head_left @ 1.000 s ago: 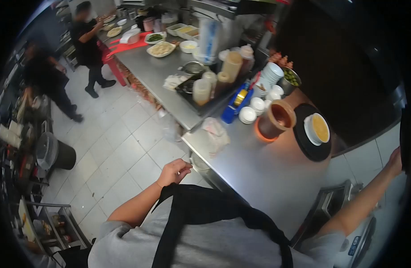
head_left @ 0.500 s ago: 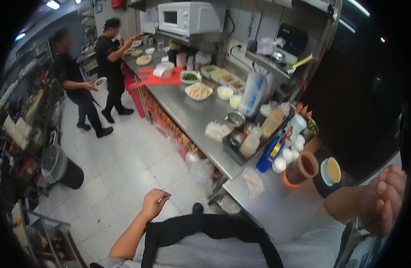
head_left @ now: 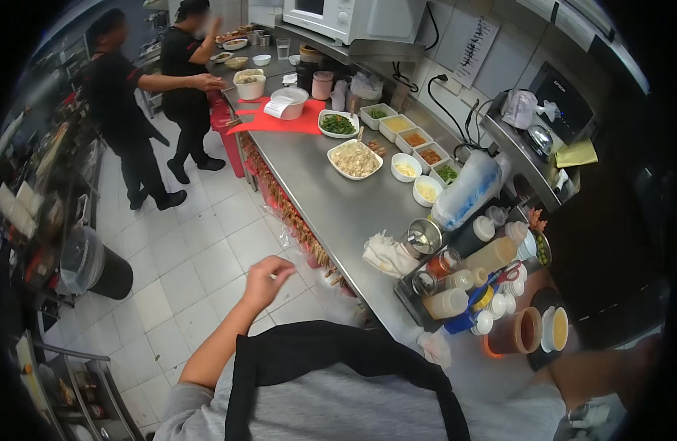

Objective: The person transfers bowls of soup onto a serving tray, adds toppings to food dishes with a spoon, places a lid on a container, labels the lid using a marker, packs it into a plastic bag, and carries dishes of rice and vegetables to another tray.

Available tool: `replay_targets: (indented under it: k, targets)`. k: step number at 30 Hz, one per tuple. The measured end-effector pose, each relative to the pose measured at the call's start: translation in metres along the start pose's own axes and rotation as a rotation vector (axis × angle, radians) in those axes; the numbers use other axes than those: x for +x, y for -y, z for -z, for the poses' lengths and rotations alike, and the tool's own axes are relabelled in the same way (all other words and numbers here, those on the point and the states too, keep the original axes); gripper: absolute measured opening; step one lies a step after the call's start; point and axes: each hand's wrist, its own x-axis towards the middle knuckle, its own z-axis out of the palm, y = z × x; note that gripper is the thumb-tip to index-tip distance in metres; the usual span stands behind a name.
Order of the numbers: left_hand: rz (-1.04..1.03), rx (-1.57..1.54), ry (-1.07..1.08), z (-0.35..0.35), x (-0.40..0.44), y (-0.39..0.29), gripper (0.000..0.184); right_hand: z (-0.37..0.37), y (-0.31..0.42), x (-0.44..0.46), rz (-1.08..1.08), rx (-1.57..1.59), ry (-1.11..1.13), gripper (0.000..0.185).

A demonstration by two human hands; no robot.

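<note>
My left hand [head_left: 268, 281] hangs over the tiled floor, left of the counter's front edge, fingers curled in and nothing visible in them. At the far right edge, my right hand [head_left: 640, 367] is dark and blurred, and its fingers cannot be made out. Closest to that arm are a container of yellow contents [head_left: 560, 329] and a tub of reddish-brown sauce [head_left: 531, 330]. Squeeze bottles [head_left: 447, 303] stand in a dark rack, beside a crumpled white cloth [head_left: 389, 256] and a metal bowl [head_left: 423, 237].
Along the steel counter [head_left: 301, 173] are a bowl of pale shredded food [head_left: 355, 159], a dish of chopped greens [head_left: 338, 124] and a lidded white tub [head_left: 288, 103] on red sheets. Two co-workers [head_left: 121, 110] stand at far left. A black bin [head_left: 112, 272] is on the floor.
My view has shifted along the counter. A co-worker's white tub, held in hand before, now stands on the counter, with that arm stretched toward it. My right hand has dropped into shadow.
</note>
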Motion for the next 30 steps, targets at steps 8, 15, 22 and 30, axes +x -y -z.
replay_targets:
  k: [8, 15, 22, 30]
  targets:
    - [0.220, 0.052, -0.340, 0.040, 0.155, 0.136, 0.017, -0.140, 0.043, -0.004, -0.279, 0.468, 0.662, 0.038]
    - [0.023, 0.200, 0.084, -0.010, 0.322, 0.228, 0.040, -0.326, 0.083, -0.078, -0.479, 0.651, 1.004, 0.022]
    - [-0.274, 0.493, 0.205, -0.034, 0.351, 0.259, 0.048, -0.581, 0.102, -0.214, -0.982, 0.678, 1.015, 0.011]
    - [-0.231, 0.444, 0.246, -0.028, 0.357, 0.272, 0.047, -0.780, 0.160, -0.357, -1.450, 0.341, 1.263, 0.042]
